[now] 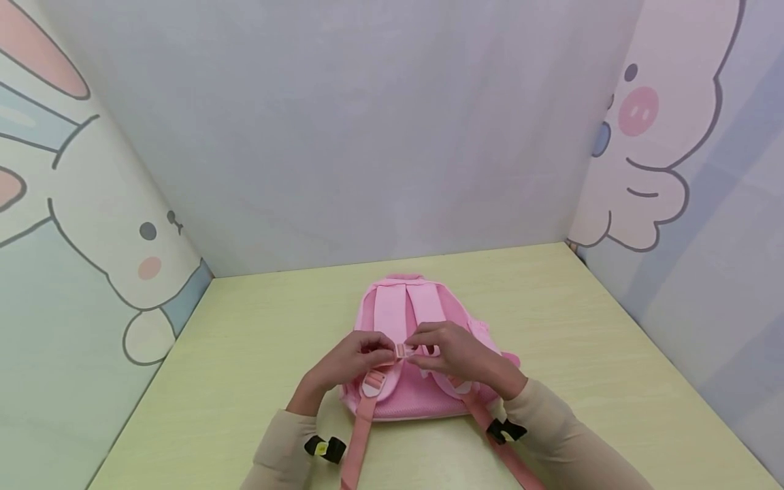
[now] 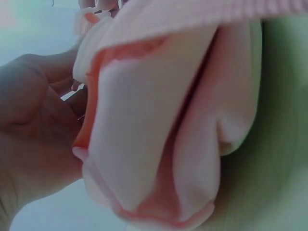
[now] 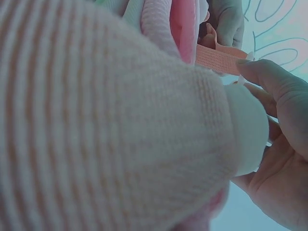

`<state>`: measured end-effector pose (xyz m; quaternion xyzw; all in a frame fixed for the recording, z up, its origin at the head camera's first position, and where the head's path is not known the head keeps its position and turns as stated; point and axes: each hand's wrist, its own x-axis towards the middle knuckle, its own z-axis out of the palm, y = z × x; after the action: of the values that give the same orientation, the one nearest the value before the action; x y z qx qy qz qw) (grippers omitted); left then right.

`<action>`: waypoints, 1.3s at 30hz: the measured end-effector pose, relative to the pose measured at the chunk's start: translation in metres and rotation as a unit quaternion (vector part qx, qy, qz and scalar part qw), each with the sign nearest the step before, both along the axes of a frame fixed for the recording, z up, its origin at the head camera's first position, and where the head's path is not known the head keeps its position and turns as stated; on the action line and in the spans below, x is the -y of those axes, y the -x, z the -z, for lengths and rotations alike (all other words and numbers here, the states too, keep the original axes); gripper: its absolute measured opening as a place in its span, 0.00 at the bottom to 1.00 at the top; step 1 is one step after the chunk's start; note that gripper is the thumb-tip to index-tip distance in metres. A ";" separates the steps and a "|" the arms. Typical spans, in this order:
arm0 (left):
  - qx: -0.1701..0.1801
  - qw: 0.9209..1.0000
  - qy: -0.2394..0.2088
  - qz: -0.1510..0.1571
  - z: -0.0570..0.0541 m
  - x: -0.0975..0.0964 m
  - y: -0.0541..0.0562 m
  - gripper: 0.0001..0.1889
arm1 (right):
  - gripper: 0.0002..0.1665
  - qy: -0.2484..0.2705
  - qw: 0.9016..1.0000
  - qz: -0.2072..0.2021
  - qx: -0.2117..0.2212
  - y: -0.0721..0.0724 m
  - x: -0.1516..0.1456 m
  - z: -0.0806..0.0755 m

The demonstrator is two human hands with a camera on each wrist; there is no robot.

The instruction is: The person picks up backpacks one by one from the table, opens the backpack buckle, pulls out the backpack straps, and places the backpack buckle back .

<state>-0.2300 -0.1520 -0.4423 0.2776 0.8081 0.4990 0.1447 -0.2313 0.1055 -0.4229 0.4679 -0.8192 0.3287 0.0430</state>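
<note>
A pink backpack [image 1: 429, 405] lies on the table with its padded shoulder straps [image 1: 390, 309] facing up. Between the two shoulder straps, a pale plastic buckle [image 1: 402, 350] sits on a narrow orange strap [image 3: 219, 59]. My left hand [image 1: 355, 354] pinches this strap and the buckle's left side between thumb and fingers. From the other side, my right hand [image 1: 456, 350] pinches the buckle's right end, thumb below and fingers above. The right wrist view shows the right thumb on a small pale piece at the strap's end. The buckle's inner parts are too small to make out.
Two long salmon webbing straps [image 1: 363, 435] run from the adjusters [image 1: 373, 383] towards the table's near side. The pale yellow-green table [image 1: 257, 354] is bounded by a grey back wall [image 1: 343, 136] and side panels with cartoon animals [image 1: 131, 258].
</note>
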 end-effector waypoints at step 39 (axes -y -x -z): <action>0.027 0.999 -0.017 0.000 -0.005 0.003 -0.001 0.05 | 0.11 -0.006 0.999 -0.009 -0.032 0.002 0.003 0.005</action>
<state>-0.2295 -0.1549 -0.4378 0.2663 0.7953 0.5199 0.1622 -0.2337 0.1026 -0.4279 0.4857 -0.8153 0.3088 0.0637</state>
